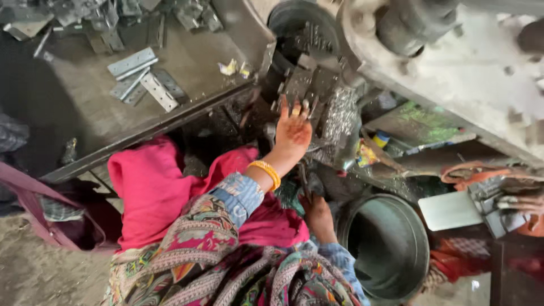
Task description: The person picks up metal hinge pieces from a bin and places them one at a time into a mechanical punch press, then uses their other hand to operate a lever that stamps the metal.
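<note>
Left hand (293, 131): we see it raised to the die block (309, 85) of a press, fingers spread wide and fingertips (285, 105) touching the dark metal parts; the grip is open and holds nothing. An orange bangle (267, 173) circles the wrist.
Right hand (317, 215): we see it low, beside the round metal tub (389, 245), its fingers curled about a thin dark rod (304, 182); we cannot tell how firm this grip is.
Die block: set under the grey press frame (453, 62), with a heap of shiny metal swarf (340, 116) just to its right.
Desk (73, 102): a dark steel surface at upper left, carrying flat perforated metal hinge plates (141, 79) and a further pile of like parts (102, 17) at its far edge.
Clothing: we note a pink cloth (147, 187) over the lap and a patterned sleeve (238, 195).
Another person: a hand (518, 203) at the right edge rests on a small metal part beside a pale flat plate (450, 211).
</note>
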